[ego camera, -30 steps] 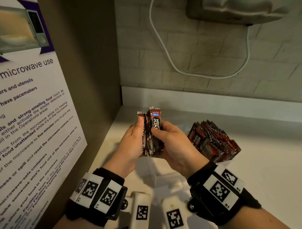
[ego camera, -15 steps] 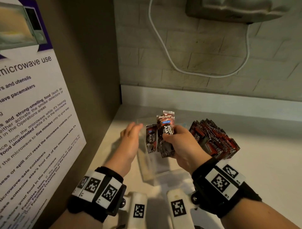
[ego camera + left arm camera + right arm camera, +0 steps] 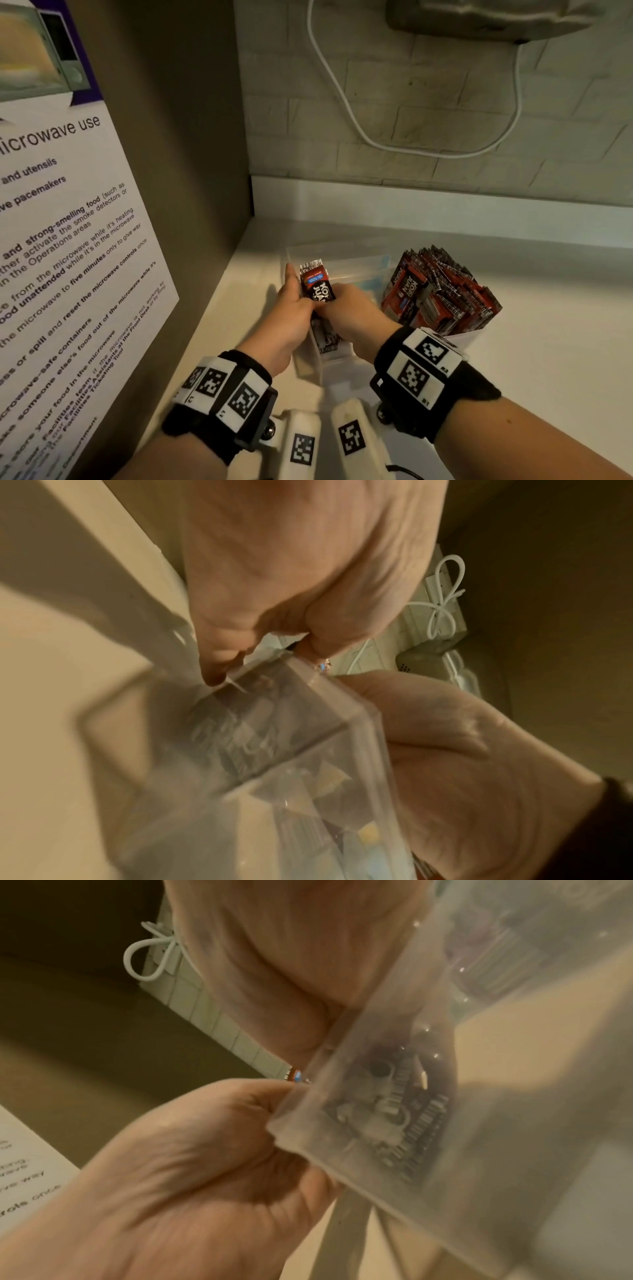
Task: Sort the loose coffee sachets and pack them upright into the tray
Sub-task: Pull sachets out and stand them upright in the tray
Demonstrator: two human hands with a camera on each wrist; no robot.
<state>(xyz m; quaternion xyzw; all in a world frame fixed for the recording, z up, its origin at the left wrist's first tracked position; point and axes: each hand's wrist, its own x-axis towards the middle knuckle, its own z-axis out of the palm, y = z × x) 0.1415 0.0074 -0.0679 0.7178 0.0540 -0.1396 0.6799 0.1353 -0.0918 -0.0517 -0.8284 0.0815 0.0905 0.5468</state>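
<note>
A clear plastic tray [image 3: 342, 247] stands on the counter in the corner. A small bundle of red-and-black coffee sachets [image 3: 315, 289] stands upright in its left part, tops above the rim. My left hand [image 3: 295, 301] pinches the bundle from the left, one finger straight along the tray's left wall. My right hand [image 3: 342, 305] grips the same bundle from the right. Through the blurred tray wall [image 3: 342, 723] the sachets [image 3: 246, 737] show under my left hand [image 3: 291, 588]. In the right wrist view, the sachets [image 3: 394, 1110] sit behind the tray wall [image 3: 514, 1123], below my right hand [image 3: 291, 961].
The tray's right part holds several packed upright sachets [image 3: 442, 291]. A brown side panel with a microwave-use poster [image 3: 68, 257] closes in on the left. The tiled back wall carries a white cable [image 3: 342, 109]. Bare white counter [image 3: 548, 342] stretches to the right.
The bundle went from raised in both hands down into the tray's left part. My left hand let go, hung open beside the tray, then closed on the bundle again.
</note>
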